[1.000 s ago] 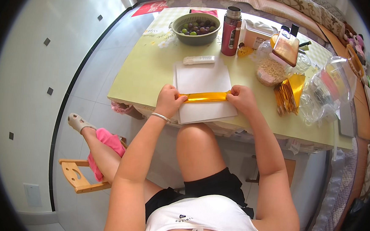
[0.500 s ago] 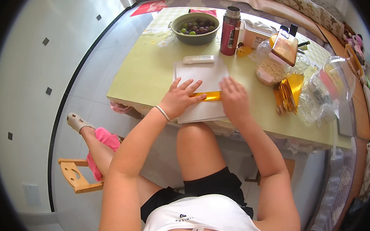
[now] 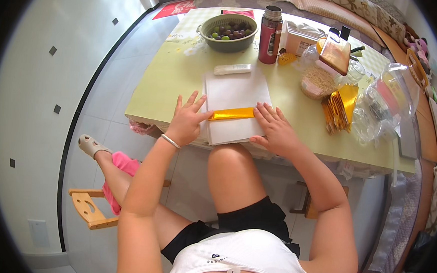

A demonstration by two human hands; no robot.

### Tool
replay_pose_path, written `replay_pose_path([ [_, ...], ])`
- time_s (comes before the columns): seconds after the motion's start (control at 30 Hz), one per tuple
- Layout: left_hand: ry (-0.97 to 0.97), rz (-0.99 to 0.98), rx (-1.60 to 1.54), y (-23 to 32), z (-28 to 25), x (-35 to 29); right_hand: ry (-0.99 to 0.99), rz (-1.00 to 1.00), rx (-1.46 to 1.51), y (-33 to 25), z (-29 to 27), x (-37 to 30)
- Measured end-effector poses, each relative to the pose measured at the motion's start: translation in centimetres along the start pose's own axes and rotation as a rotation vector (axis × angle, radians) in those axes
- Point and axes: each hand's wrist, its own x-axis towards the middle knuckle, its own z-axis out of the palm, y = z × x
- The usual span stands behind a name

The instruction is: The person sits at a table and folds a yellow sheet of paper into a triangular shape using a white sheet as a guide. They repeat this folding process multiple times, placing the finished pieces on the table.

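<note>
A strip of shiny gold paper [image 3: 232,113] lies across a stack of white paper [image 3: 234,133] at the table's near edge. At the strip's left end is my left hand [image 3: 187,117], its thumb touching the gold and its other fingers spread over the table. My right hand [image 3: 275,127] rests flat on the right end, fingers stretched out. Neither hand grips anything. Just beyond, a white oblong case-like item [image 3: 232,69] sits on the top edge of the paper. More folded gold strips [image 3: 336,113] lie bunched to the right.
A green basket of grapes [image 3: 226,47] and a dark red flask [image 3: 270,37] stand at the back. Right of them are a tissue box [image 3: 299,40], a plastic jar of grain [image 3: 317,82], a propped phone [image 3: 335,54] and a clear plastic bag [image 3: 384,104].
My left hand has slid left to the strip's end, uncovering most of the gold. My right hand has shifted slightly down and now lies flat with its fingers more spread.
</note>
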Motion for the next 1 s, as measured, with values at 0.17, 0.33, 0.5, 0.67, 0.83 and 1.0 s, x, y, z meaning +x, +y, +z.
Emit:
replay_pose_path([
  [0.17,0.162,0.114,-0.209,6.5,2.4,3.3,0.011,0.007,-0.029,-0.7,-0.4,0.0],
  [0.33,0.022,-0.141,-0.148,9.0,3.7,1.7,0.021,0.014,-0.018,0.0,-0.2,-0.4],
  [0.5,-0.014,-0.243,-0.139,8.5,3.2,-0.3,0.095,0.019,0.009,-0.5,-0.3,-0.5],
  [0.67,0.09,-0.274,0.027,7.7,2.1,0.8,0.16,0.005,0.003,-4.2,-1.4,-2.1],
  [0.83,0.029,-0.317,-0.114,6.2,0.4,3.4,0.125,-0.134,0.388,-3.6,-2.0,-2.1],
  [1.0,0.141,-0.125,-0.049,3.8,2.6,4.7,0.024,-0.105,0.199,2.6,-3.1,-1.8],
])
